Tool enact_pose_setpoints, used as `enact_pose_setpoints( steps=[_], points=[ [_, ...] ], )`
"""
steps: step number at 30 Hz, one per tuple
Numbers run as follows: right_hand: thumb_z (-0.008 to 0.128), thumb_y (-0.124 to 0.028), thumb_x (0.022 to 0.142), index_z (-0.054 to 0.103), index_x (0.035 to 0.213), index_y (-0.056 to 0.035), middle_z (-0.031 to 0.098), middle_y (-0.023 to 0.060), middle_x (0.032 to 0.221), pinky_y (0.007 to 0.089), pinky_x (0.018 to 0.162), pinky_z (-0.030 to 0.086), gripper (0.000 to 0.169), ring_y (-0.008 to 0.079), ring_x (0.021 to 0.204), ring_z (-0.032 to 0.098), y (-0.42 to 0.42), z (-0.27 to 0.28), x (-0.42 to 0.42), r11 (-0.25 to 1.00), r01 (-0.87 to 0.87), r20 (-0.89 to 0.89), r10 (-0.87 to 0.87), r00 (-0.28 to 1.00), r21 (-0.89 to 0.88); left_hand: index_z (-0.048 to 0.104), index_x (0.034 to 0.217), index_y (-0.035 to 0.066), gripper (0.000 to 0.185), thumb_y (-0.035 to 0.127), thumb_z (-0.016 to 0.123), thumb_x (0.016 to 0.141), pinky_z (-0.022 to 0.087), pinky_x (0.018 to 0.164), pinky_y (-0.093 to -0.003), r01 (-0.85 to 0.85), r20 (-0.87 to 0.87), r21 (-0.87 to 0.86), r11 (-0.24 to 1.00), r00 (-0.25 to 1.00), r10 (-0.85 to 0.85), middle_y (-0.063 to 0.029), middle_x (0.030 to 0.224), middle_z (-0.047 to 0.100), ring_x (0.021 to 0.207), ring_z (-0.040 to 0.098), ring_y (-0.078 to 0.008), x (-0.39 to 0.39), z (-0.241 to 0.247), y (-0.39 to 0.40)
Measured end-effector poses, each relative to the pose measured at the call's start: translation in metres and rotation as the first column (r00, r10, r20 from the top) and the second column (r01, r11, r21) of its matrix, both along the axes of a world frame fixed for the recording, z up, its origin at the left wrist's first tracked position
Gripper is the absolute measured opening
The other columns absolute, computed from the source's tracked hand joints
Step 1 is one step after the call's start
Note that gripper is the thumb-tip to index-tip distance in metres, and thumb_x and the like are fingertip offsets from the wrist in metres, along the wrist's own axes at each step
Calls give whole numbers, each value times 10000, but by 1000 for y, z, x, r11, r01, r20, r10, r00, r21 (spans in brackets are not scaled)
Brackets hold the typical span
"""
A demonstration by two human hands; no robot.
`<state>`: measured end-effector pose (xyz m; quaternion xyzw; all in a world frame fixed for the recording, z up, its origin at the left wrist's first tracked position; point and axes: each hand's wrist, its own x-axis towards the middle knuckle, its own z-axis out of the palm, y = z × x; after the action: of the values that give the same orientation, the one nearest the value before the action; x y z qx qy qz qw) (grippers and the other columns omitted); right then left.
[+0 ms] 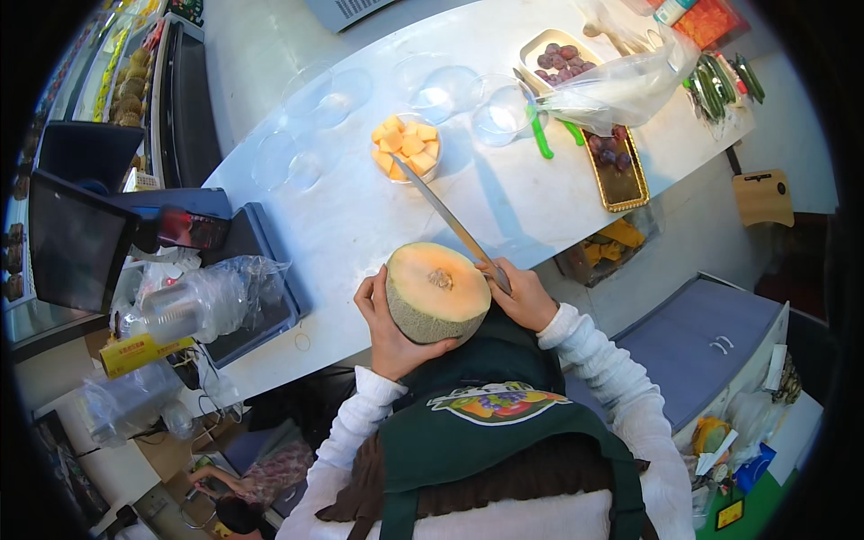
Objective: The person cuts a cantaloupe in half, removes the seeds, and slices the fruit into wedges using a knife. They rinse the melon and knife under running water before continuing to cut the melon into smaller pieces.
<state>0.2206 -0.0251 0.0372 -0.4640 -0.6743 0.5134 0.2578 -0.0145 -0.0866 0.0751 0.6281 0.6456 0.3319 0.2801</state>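
Note:
A cut cantaloupe melon with netted rind is in my left hand, its orange cut face turned up and seeds showing at the centre. My right hand grips a long knife close to the melon's right side; the blade points away from me, up and to the left. Past the tip, a clear round tub holds orange melon cubes. Several clear plastic tubs stand around it, one to its right. Green-handled scissors lie farther right.
A white tray of grapes, a gold-rimmed tray with dark fruit, a plastic bag and packed cucumbers are at the right. Stacked containers in plastic and a monitor stand left. Another person is at lower left.

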Motion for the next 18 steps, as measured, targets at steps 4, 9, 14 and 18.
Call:
enact_pose_setpoints(
  steps=[4,9,14,18],
  points=[
    [604,-63,863,552,1169,-58,623,140,849,370,639,508,310,334,709,621,-11,-3,28,968,147,-80,-133,988,203,232,1420,-20,1226,374,901,470,330,1058,-457,10,-53,30,999,999,-9,-230,1353,319,1268,345,-390,17,-4,16],
    [686,-113,781,595,1137,-71,571,58,781,313,527,507,370,220,634,612,-22,28,72,911,-155,329,22,944,382,237,1418,-32,1217,357,890,467,323,1066,-461,3,-79,10,1000,997,-2,-253,1391,344,1271,371,-412,27,-11,22],
    [706,-153,790,612,1093,-38,524,44,720,275,451,471,338,174,546,565,-33,40,80,903,-227,332,101,938,365,226,1419,-54,1239,379,895,470,310,1077,-456,21,-40,-9,1000,999,-21,-251,1400,332,1287,365,-396,34,-19,27],
    [701,-146,794,613,1075,-15,641,84,942,256,493,509,322,151,613,628,-26,36,78,895,-154,219,65,974,418,217,1424,-56,1230,414,889,508,303,1085,-448,-29,130,4,1000,991,28,-236,1422,307,1302,354,-363,34,-29,16]
  ],
)
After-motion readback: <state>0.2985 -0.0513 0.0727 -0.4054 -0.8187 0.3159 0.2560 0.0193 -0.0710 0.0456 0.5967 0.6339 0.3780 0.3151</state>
